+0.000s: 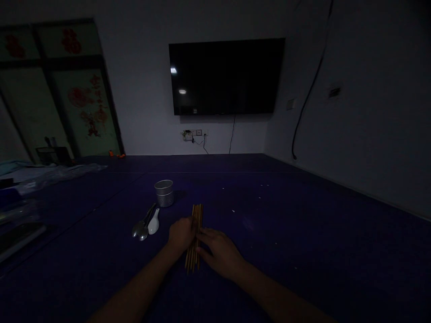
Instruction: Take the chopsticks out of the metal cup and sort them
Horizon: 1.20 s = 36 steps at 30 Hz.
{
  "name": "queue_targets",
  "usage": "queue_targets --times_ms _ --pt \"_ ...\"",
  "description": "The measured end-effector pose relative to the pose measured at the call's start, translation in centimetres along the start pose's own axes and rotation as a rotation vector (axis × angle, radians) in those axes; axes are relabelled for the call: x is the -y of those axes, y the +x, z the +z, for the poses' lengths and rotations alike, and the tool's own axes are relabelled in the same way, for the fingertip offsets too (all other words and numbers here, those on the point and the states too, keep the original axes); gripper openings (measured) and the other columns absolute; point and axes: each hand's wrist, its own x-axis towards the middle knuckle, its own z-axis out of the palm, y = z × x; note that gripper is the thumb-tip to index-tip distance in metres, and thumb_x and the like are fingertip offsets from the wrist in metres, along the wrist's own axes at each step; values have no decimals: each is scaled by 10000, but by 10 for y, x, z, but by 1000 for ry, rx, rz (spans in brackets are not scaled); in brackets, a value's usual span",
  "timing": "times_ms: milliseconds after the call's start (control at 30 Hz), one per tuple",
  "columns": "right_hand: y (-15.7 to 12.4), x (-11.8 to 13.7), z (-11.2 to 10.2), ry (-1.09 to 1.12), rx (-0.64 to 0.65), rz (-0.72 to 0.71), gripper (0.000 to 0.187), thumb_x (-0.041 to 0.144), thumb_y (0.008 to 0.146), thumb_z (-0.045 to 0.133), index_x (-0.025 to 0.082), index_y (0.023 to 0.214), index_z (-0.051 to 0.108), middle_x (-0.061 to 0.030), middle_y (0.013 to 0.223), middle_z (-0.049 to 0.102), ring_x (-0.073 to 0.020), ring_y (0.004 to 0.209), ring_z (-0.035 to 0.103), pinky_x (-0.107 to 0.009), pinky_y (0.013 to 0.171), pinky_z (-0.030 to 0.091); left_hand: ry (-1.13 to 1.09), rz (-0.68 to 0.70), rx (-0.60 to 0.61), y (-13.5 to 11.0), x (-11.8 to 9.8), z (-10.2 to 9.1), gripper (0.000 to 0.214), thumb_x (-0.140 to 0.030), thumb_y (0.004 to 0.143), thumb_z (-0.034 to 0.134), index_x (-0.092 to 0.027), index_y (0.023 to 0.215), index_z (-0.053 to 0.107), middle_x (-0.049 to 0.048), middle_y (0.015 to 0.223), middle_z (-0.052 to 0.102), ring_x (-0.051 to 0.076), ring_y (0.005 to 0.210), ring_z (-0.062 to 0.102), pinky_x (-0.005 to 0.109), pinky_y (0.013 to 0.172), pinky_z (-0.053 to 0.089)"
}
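Observation:
A bundle of wooden chopsticks lies lengthwise on the dark blue surface, its near ends fanned slightly apart. My left hand is closed at the upper left side of the bundle, its fingertips partly hidden. From the right, my right hand grips the middle of the same bundle with fingers and thumb against the sticks. To the left of my hands lie a white soup spoon and several metal spoons. Just behind them, a metal cup-shaped holder stands upright.
Small white scraps are scattered on the blue surface at the right. Crumpled clear plastic and a dark flat object lie far left. A television hangs on the wall ahead, and a black cable runs down the right wall.

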Motion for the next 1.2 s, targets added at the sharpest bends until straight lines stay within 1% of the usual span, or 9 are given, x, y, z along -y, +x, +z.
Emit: queue_targets --times_ms 267,533,667,833,1000,1200 --pt "1 -1 1 -56 20 -12 188 255 866 519 209 1017 621 -58 1117 637 -204 1051 578 -325 925 401 -26 -8 -12 0 1 1 347 -311 929 312 -208 1035 626 92 978 699 198 889 666 256 694 469" --pt "0 -2 3 -62 9 -10 194 251 870 519 199 1010 642 -64 1081 647 -203 1035 582 -320 911 405 -33 -25 -9 1 0 0 322 -313 928 338 -215 1065 611 86 994 696 188 883 667 233 670 458" --pt "1 -1 1 -65 34 -9 180 248 878 512 214 983 654 -54 1064 651 -196 1010 590 -314 892 414 -41 -17 -24 0 0 0 315 -310 924 349 -233 1106 595 77 1000 696 191 885 666 236 669 455" --pt "1 1 0 -64 27 -32 184 235 877 510 216 995 650 -44 1063 652 -188 998 595 -307 894 412 -37 -7 -23 0 1 1 330 -324 929 329 -208 1047 615 87 975 698 193 873 665 244 676 455" --pt "1 1 0 -59 24 -34 178 240 870 518 209 991 645 -44 1043 660 -187 982 603 -306 894 415 -37 4 -21 1 1 1 329 -324 935 319 -222 1048 610 77 976 697 181 881 663 235 686 450" --pt "1 1 0 -32 29 -31 195 238 857 531 212 1018 638 -50 1084 652 -194 1015 594 -307 900 413 -31 -24 -18 1 0 1 343 -352 936 316 -212 1014 620 81 975 697 177 863 663 233 675 444"
